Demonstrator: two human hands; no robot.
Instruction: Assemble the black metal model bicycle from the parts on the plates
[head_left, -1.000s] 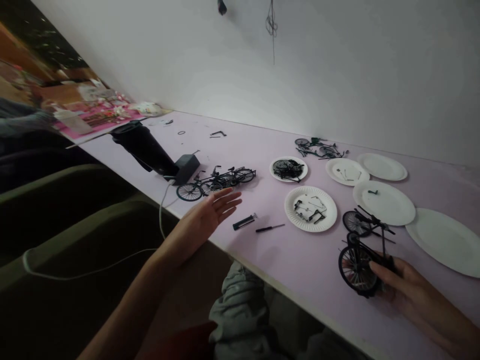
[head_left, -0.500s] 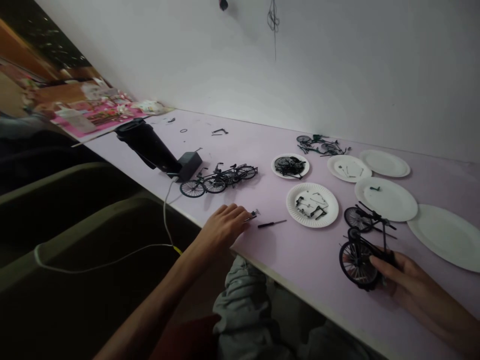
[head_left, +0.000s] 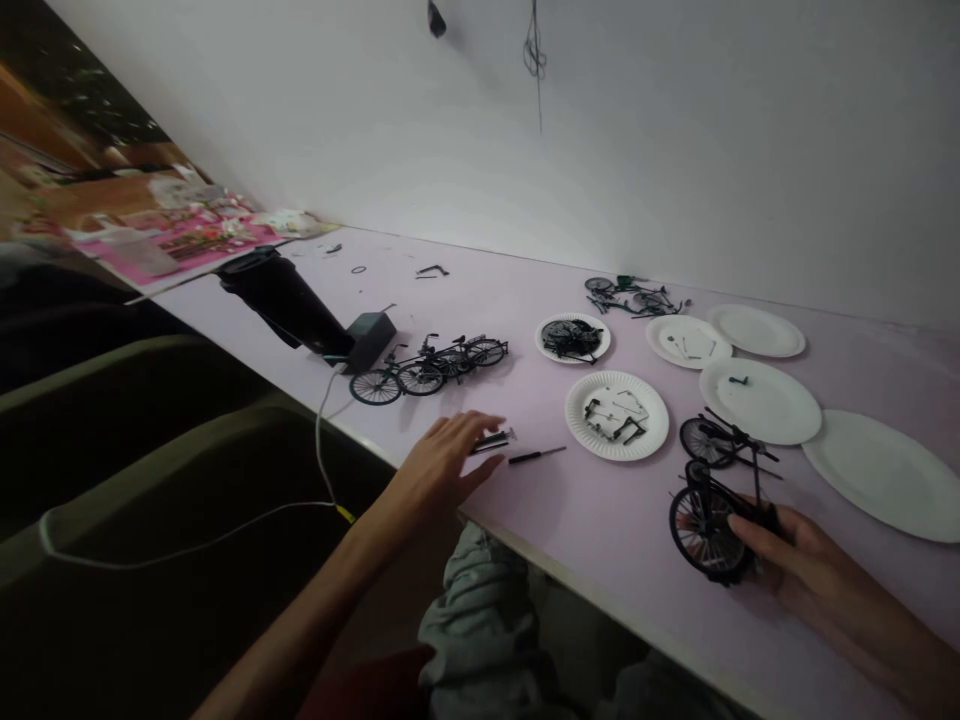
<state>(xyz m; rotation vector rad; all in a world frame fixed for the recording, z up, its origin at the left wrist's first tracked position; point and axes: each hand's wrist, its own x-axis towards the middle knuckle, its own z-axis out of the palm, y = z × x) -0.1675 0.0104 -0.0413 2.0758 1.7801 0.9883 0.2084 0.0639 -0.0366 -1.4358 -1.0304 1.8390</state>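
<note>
My left hand (head_left: 431, 475) is spread over the lilac table (head_left: 600, 520), its fingertips against a small black tool with a metal tip (head_left: 493, 441). It does not visibly lift the tool. A thin black screwdriver (head_left: 536, 456) lies just beyond my thumb, apart from it. My right hand (head_left: 802, 560) grips a partly built black model bicycle (head_left: 703, 530) by its frame, near the rear of the model, and the model stands tilted on the table. Some of the bicycle's frame is hidden behind my fingers.
Paper plates (head_left: 574, 425) with small black parts lie between my hands, and larger white plates (head_left: 877, 475) lie to the right. Finished model bicycles (head_left: 427, 365) stand ahead left, near a black cylinder (head_left: 281, 300), a grey adapter (head_left: 371, 340) and a white cable (head_left: 321, 450).
My left hand has drawn back slightly from on top of the black tool, so the tool shows again. The view has shifted a little, and my right hand still holds the bicycle.
</note>
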